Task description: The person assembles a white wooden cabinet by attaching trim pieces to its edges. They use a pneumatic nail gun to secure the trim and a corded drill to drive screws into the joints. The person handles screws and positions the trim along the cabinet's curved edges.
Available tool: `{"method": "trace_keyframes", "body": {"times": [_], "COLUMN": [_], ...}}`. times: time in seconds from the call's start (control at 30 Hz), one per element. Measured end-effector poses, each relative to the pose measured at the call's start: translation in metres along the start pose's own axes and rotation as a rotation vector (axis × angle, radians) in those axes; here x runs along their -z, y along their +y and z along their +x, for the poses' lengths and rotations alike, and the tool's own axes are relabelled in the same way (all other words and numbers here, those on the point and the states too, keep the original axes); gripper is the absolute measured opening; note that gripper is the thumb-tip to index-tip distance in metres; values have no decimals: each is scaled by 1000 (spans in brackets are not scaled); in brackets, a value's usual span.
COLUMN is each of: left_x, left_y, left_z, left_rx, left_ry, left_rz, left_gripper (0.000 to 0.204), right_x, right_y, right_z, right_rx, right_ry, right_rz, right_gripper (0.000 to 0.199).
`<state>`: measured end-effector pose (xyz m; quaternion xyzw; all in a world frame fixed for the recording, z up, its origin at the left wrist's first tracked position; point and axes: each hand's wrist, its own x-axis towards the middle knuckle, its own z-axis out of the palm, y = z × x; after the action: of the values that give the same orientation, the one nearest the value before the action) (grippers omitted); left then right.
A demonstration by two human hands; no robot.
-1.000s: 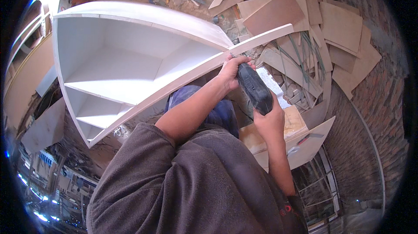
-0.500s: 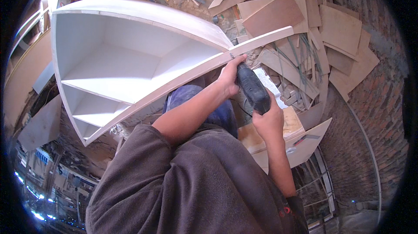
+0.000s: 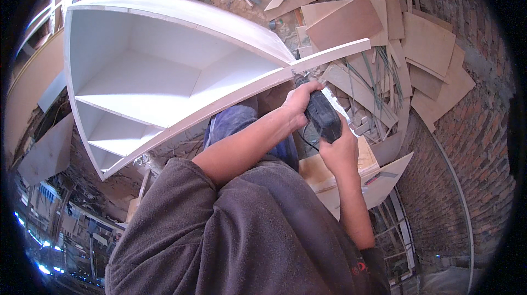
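A black, rounded power tool (image 3: 324,120) with a smooth, hard-looking casing lies slantwise below a pale, straight-edged wooden strip (image 3: 336,54), its narrower front end just beside the wood. The strip runs along the front edge of a smooth white cabinet (image 3: 181,8) with open, boxy compartments and sticks out past its corner. Flat, sharp-cornered plywood offcuts (image 3: 347,23) lie heaped beyond, near a rough brick wall (image 3: 447,182). Compared with a second ago, the tool has drawn back slightly from the strip, and a thin line now shows across the wood near its tip. The left hand (image 3: 301,105), its forearm slanting up rightward, curls around the tool's front; the right hand (image 3: 338,149), forearm nearly upright, wraps its rear end.
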<state>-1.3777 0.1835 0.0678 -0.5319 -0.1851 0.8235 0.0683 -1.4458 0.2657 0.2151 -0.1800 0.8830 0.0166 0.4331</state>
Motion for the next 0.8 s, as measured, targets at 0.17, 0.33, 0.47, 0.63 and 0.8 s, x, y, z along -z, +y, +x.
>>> {"method": "trace_keyframes", "body": {"times": [0.17, 0.33, 0.47, 0.63, 0.8], "left_x": [2, 9, 9, 5, 9], "left_y": [2, 5, 6, 8, 11], "left_z": [1, 8, 11, 8, 11], "left_rx": [-11, 4, 3, -19, -6], "left_ry": [6, -10, 11, 12, 4], "left_rz": [21, -18, -1, 59, 79], "left_gripper": [18, 19, 19, 21, 21], "right_x": [-1, -1, -2, -4, -6], "right_y": [-5, -8, -9, -11, -13], "right_z": [0, 3, 5, 7, 9], "right_rx": [-4, -14, 8, -4, 20], "right_ry": [8, -2, 12, 0, 4], "right_rz": [-22, -41, -41, -53, -41], "right_gripper": [61, 61, 60, 60, 62]}}
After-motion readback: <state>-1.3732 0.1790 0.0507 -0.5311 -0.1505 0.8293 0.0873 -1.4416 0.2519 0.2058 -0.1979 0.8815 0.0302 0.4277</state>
